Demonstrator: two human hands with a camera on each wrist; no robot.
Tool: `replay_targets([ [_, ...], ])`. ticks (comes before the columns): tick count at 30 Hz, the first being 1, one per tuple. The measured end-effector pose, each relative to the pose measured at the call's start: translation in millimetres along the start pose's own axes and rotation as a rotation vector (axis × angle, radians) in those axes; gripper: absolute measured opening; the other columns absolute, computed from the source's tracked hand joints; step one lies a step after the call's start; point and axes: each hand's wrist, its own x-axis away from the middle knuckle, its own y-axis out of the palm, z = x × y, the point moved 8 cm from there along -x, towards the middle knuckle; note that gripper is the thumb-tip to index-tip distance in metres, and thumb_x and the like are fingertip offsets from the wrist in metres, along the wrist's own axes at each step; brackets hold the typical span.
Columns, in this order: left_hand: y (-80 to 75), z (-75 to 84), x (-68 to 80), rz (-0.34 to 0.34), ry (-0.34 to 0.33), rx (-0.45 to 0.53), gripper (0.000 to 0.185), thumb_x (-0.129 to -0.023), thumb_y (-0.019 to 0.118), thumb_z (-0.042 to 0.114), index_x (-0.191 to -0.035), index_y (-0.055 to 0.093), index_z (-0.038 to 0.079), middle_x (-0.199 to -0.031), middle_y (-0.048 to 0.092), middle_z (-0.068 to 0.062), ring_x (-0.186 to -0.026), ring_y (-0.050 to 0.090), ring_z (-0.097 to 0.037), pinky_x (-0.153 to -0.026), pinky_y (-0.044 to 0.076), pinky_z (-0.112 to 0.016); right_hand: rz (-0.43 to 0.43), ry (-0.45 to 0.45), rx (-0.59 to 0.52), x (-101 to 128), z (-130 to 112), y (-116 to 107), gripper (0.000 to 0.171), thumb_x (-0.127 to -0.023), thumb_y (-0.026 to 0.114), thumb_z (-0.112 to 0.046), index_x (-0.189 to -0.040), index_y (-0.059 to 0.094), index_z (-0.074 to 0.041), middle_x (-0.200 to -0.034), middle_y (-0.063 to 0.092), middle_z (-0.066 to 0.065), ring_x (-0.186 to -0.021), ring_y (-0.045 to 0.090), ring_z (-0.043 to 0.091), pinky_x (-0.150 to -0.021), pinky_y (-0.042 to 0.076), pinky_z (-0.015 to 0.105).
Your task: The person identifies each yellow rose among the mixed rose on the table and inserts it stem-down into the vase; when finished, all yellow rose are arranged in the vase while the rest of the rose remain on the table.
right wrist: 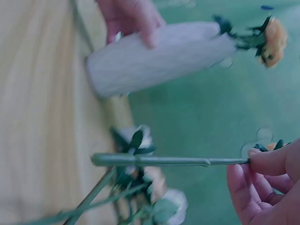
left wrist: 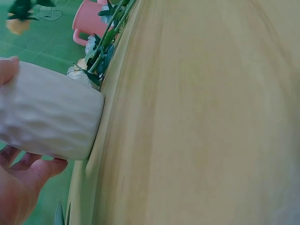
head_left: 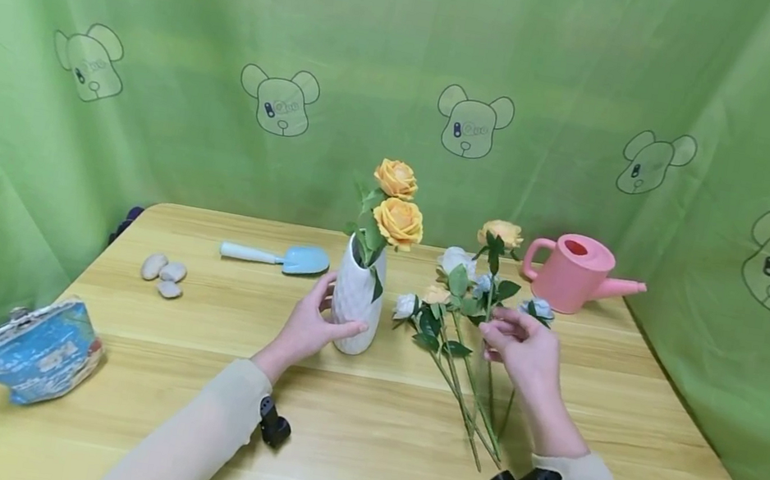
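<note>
Left hand curls around the white vase, which stands mid-tabletop with two orange roses in it. Right hand pinches the stem of one rose, holding it above the loose flowers lying just right of the vase. Bare wood stretches toward the near edge. A blue packet overhangs the left edge. Farther back lie pebbles, a blue trowel and a pink watering can. Only the right wrist view shows the stem clear of the tabletop.
</note>
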Motion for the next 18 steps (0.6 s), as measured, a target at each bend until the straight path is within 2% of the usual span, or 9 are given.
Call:
replay_targets([
  [3,-0.5,-1.5,-0.3,0.008,-0.006,-0.008,0.082,-0.071,0.082,0.029,-0.138,0.036,0.026,-0.128,0.049,-0.006,-0.114,0.050,-0.026,-0.091,0.045,-0.042,0.017,-0.057,-0.074,2,-20,5,0.038,-0.083,0.069,-0.005,-0.117,0.056,0.006,-0.088,0.064,0.006,-0.067,0.063,0.015,-0.063,0.056,0.031],
  [6,-1.2,-2.5,-0.5,0.015,-0.005,-0.010,0.082,-0.070,0.082,0.031,-0.138,0.037,0.029,-0.127,0.049,-0.004,-0.113,0.051,-0.025,-0.090,0.046,-0.042,0.029,-0.097,-0.208,4,-39,10,0.036,-0.081,0.069,0.000,-0.114,0.055,0.008,-0.084,0.062,0.005,-0.064,0.062,0.014,-0.060,0.056,0.029],
  [12,-1.2,-2.2,-0.7,0.016,0.000,-0.010,0.082,-0.069,0.082,0.032,-0.137,0.037,0.030,-0.127,0.049,-0.003,-0.112,0.051,-0.025,-0.089,0.046,-0.042,0.091,-0.179,-0.464,3,-77,17,0.029,-0.078,0.069,0.007,-0.104,0.056,0.006,-0.087,0.060,0.011,-0.065,0.063,0.017,-0.059,0.056,0.031],
  [18,-0.9,-0.3,-0.1,0.010,-0.001,-0.012,0.083,-0.070,0.082,0.032,-0.138,0.036,0.028,-0.128,0.049,-0.004,-0.112,0.051,-0.025,-0.090,0.046,-0.042,0.125,-0.281,-0.573,1,-115,21,0.025,-0.078,0.069,0.006,-0.099,0.055,0.003,-0.089,0.061,0.014,-0.069,0.064,0.022,-0.060,0.056,0.034],
])
